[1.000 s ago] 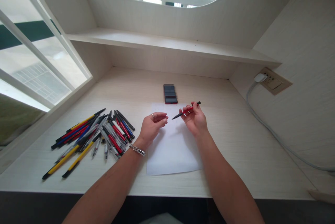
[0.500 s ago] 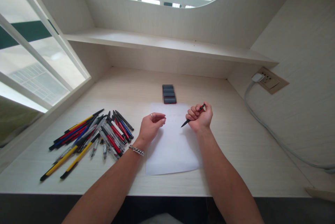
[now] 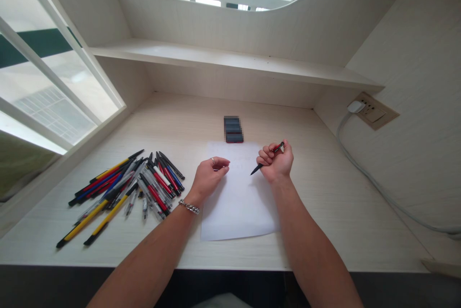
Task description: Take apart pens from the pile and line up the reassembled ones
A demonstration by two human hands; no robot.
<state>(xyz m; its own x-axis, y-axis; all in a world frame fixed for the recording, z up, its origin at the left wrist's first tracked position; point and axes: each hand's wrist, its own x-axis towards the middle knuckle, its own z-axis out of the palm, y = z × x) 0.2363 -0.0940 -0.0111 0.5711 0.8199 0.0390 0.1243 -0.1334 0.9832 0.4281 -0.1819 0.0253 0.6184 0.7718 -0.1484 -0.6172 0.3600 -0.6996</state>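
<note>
My right hand (image 3: 275, 161) is closed in a fist around a black pen (image 3: 256, 169). The pen slants with its tip down and to the left over a white sheet of paper (image 3: 239, 212), and its other end sticks up by my thumb. My left hand (image 3: 211, 176), with a ring and a chain bracelet (image 3: 189, 206), rests at the paper's left edge. Its fingers are bent, with a small gap between them and the thumb, and I see nothing in it. Faint marks show near the top of the sheet.
A pile of pens (image 3: 154, 188) in several colours lies on the desk (image 3: 324, 226) to the left. A dark, pixelated phone-like object (image 3: 233, 129) lies just beyond the paper. A shelf (image 3: 230, 60) runs along the back. A plug (image 3: 356, 106) with a grey cable is in the right wall socket.
My left hand's fingers and thumb have shifted slightly, with a little more gap between them. My right hand keeps its hold on the pen in nearly the same place.
</note>
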